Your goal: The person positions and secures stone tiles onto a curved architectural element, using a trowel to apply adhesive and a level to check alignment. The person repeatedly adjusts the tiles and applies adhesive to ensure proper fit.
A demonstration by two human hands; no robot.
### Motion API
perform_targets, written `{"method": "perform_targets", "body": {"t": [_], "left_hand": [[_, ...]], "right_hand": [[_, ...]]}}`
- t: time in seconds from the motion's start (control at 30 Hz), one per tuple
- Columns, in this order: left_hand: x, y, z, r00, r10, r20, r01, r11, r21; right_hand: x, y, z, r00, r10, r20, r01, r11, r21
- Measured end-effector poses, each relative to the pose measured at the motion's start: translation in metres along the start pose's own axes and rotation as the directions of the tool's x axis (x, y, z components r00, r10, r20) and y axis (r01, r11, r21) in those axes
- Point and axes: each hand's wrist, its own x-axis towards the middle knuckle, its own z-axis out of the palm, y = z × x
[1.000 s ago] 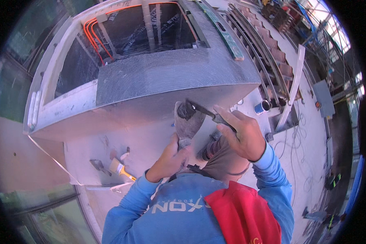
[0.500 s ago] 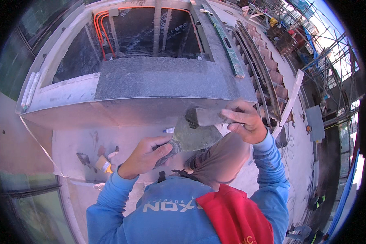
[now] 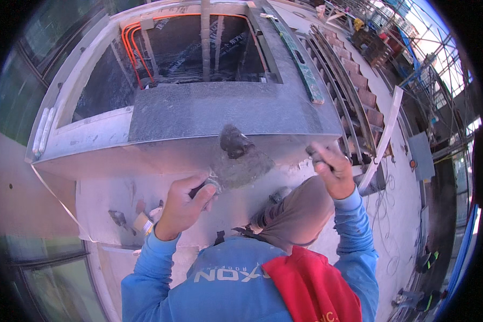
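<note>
Right near the middle of the view is a wide, flat trowel (image 3: 247, 172), out in front of the person's chest. The left hand (image 3: 185, 206), at eight o'clock from its blade, has its fingers wrapped around the handle. A dark lump of paste (image 3: 235, 144) sits on the blade, up toward its eleven o'clock edge. The right hand (image 3: 334, 169) is at three o'clock, well apart from the blade. Its fingers are curled around a small dark tool (image 3: 311, 151). That tool is blurry, so I cannot tell its shape.

The trowel looks thin and hard, and light enough for one hand, but the paste may make the front end feel heavier. The paste looks soft and sticky, like thick mud, so it could slide off if the blade tips too far. The handle is the best place to hold on, with the thumb on top; the blade is messy and its edge could be sharp. The dark tool looks light too, and its grip end is the good part to hold.

Up at twelve o'clock is a smooth grey slab (image 3: 198, 112), which looks hard and heavy. A long green level (image 3: 295, 59) lies at one o'clock. Down at eight o'clock, a brush (image 3: 142, 222) is on the floor. A red cloth (image 3: 316, 284) hangs at five o'clock, over the person's blue top.
</note>
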Motion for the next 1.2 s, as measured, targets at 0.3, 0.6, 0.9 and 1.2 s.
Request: {"method": "perform_targets", "body": {"t": [0.3,0.6,0.9,1.2], "left_hand": [[0.01,-0.034,0.03,0.928,0.284,-0.241,-0.121,0.842,0.526],[0.001,-0.047,0.042,0.959,0.282,0.014,-0.225,0.734,0.641],[0.007,-0.046,0.025,0.976,0.204,-0.076,-0.129,0.823,0.553],[0.005,-0.052,0.031,0.974,0.207,-0.091,-0.123,0.823,0.554]], "right_hand": [[-0.034,-0.049,0.056,0.858,0.489,0.16,-0.489,0.677,0.55],[-0.009,-0.025,0.072,0.86,0.463,0.213,-0.51,0.774,0.375],[-0.011,-0.033,0.077,0.999,-0.017,0.031,0.027,0.946,-0.322],[-0.005,-0.032,0.072,0.997,0.012,0.073,0.011,0.951,-0.309]]}}
